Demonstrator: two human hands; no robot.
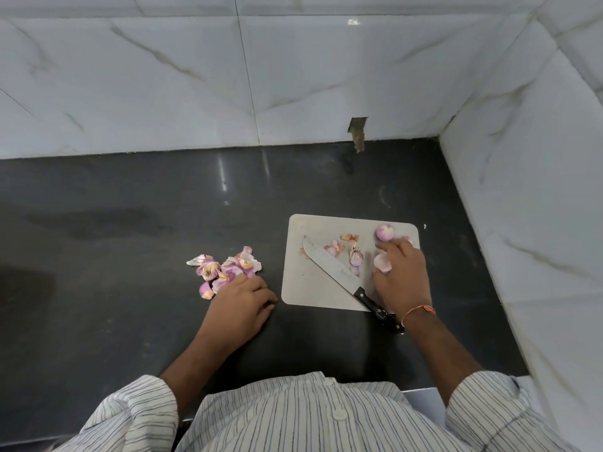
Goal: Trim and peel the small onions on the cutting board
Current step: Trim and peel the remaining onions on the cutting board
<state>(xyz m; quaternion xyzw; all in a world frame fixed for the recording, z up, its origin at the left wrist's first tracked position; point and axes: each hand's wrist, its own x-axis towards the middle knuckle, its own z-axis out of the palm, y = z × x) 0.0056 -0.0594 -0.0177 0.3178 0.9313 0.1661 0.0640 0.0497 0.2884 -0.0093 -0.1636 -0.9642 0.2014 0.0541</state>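
Left hand point(243, 296): rested loosely curled on the surface, left of the cutting board point(295, 282), touching the peel pile point(225, 267).
Right hand point(399, 275): fingers around an onion point(382, 262) on the board.
Knife point(336, 272): lay idle, diagonal.
Far onion point(385, 232): board's back corner.
Advice: steady the onion before trimming.

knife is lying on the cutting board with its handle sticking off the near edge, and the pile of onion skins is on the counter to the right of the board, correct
Not quite. The head view shows the pile of onion skins on the counter to the left of the cutting board, by the left hand. The knife does lie on the board, handle past the near edge.
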